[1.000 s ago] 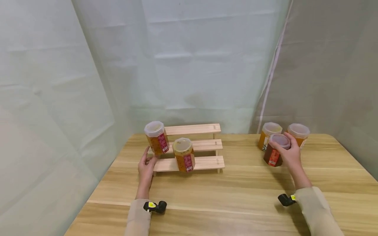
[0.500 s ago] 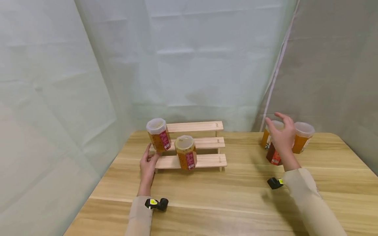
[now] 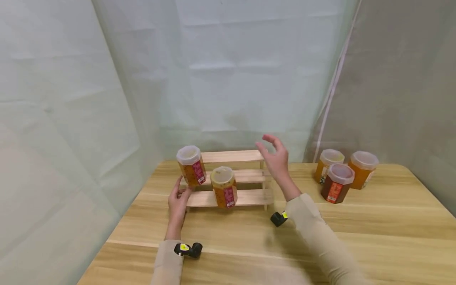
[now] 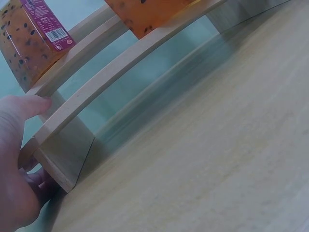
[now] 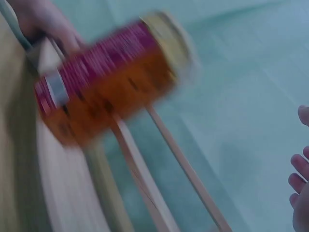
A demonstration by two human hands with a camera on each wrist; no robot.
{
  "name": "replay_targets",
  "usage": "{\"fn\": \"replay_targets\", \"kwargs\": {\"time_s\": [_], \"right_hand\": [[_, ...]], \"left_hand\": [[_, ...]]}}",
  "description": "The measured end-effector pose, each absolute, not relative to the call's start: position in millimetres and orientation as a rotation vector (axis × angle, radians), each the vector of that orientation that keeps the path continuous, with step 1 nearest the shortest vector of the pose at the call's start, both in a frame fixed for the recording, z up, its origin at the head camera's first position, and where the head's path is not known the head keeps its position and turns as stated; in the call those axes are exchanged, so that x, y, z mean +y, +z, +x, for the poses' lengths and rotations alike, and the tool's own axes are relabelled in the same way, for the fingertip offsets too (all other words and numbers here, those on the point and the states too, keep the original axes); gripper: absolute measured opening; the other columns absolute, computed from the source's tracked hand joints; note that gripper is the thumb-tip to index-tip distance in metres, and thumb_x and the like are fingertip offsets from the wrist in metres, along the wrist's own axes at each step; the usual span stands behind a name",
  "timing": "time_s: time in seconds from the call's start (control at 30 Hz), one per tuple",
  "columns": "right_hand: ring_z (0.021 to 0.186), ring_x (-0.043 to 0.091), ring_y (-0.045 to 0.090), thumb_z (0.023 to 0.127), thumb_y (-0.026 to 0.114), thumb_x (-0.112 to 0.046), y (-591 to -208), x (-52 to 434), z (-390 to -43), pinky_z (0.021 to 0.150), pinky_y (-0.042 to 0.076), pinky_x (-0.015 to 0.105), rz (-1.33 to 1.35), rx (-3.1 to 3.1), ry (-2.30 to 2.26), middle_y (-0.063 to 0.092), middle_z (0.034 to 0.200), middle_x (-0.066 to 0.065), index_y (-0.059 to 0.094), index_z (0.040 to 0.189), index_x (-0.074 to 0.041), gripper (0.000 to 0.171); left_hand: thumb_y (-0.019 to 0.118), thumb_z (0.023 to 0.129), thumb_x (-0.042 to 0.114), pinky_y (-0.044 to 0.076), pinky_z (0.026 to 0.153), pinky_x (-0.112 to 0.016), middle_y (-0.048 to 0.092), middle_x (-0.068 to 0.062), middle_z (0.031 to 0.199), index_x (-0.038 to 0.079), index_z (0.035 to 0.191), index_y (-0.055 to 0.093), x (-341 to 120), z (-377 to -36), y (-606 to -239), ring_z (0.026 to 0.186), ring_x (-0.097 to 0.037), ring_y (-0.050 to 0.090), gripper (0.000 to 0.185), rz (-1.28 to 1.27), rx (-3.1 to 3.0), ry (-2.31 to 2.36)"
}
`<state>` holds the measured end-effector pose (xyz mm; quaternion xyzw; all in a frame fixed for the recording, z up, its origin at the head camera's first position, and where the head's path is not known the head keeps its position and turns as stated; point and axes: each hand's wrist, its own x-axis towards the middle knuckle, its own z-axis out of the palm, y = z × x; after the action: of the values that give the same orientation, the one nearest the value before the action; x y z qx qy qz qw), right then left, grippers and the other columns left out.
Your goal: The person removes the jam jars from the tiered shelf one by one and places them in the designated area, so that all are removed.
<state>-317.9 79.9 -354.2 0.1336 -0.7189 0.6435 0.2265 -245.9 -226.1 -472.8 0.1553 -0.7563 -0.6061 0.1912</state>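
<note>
A three-step wooden rack stands on the table, also seen close up as the rack. One orange jar with a red label sits on its middle step, and a second orange jar on the bottom step. My left hand rests against the rack's left end, and the left hand has its thumb on a step edge. My right hand hovers empty with spread fingers over the rack's right end. The right wrist view is blurred, showing a jar and my fingertips.
Three more jars stand at the back right: a dark one in front, two orange ones behind. Pale curtains close the back and sides. The wooden table stretches bare in front.
My right hand let go of the dark jar, rose and swept left to above the rack's right end. The dark jar now stands by the other two. The left hand stayed put.
</note>
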Motion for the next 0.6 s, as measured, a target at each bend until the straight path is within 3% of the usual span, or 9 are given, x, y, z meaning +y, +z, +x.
{"fn": "replay_targets", "kwargs": {"time_s": [0.27, 0.6], "right_hand": [[0.130, 0.027, 0.050, 0.089, 0.072, -0.027, -364.0, 12.4, -301.0, 0.113, 0.035, 0.048, 0.588, -2.182, 1.802, 0.061, 0.131, 0.012, 0.056, 0.131, -0.009, 0.049], [0.132, 0.028, 0.048, 0.092, 0.067, -0.031, -361.6, -27.6, -298.2, 0.111, 0.038, 0.044, 0.673, -2.317, 2.011, 0.056, 0.137, 0.011, 0.047, 0.141, -0.010, 0.057]], "left_hand": [[0.064, 0.094, 0.028, 0.042, 0.071, -0.020, 0.058, 0.002, 0.096, 0.029, 0.149, 0.042, -224.5, -247.3, -476.6, 0.084, -0.006, 0.049, 0.059, 0.453, -2.121, -1.690], [0.064, 0.094, 0.028, 0.042, 0.068, -0.017, 0.057, 0.002, 0.092, 0.024, 0.148, 0.043, -228.0, -249.2, -478.6, 0.079, -0.003, 0.048, 0.058, 0.420, -2.102, -1.658]]}}
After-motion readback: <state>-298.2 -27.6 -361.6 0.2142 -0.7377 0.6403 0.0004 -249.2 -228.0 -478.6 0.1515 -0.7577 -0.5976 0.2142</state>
